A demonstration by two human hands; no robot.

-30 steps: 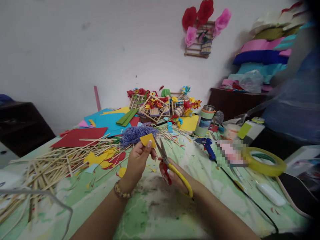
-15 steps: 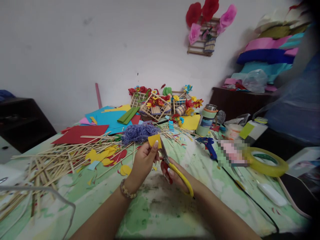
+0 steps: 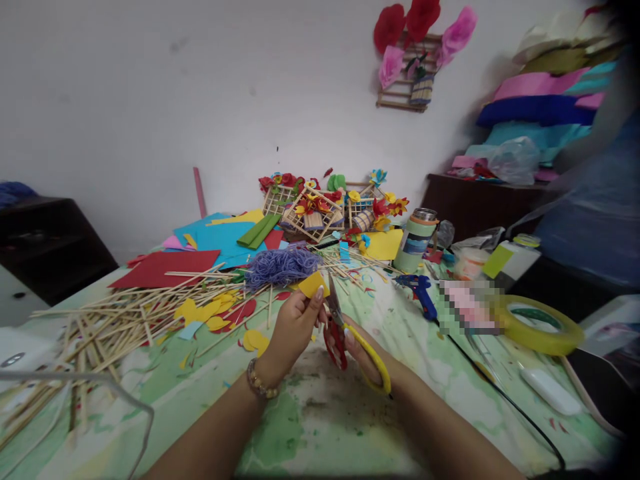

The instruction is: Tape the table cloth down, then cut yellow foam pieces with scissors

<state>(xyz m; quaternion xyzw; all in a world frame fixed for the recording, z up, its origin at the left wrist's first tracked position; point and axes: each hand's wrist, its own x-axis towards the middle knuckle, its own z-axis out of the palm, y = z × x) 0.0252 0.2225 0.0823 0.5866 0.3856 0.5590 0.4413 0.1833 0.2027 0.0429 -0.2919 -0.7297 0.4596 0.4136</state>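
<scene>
Between the thumb and fingers of my left hand [image 3: 299, 323] is a small square of yellow paper [image 3: 313, 285], pinched at its lower edge. My right hand [image 3: 363, 350] is closed round the scissors [image 3: 367, 357], which have one yellow and one red handle. Their blades point up and away from me, just right of the paper, and look slightly parted. Behind the paper lies a tangled heap of purple yarn [image 3: 280, 267]. Left of my left hand are cut yellow paper petals [image 3: 205, 310] and a few rounded yellow pieces [image 3: 255, 341].
Thin wooden sticks [image 3: 115, 327] spread across the left. Red paper [image 3: 165, 268] and blue paper [image 3: 220, 233] lie behind them. To the right are a blue glue gun [image 3: 423, 293] with its cord, a tape roll [image 3: 540, 325] and a flask [image 3: 416, 240]. Stick lattices with paper flowers [image 3: 315, 212] stand at the back.
The yellow paper has tilted in my left hand. The scissors have shifted slightly right, with the red handle now swung into fuller view and the blades apart from the paper's edge.
</scene>
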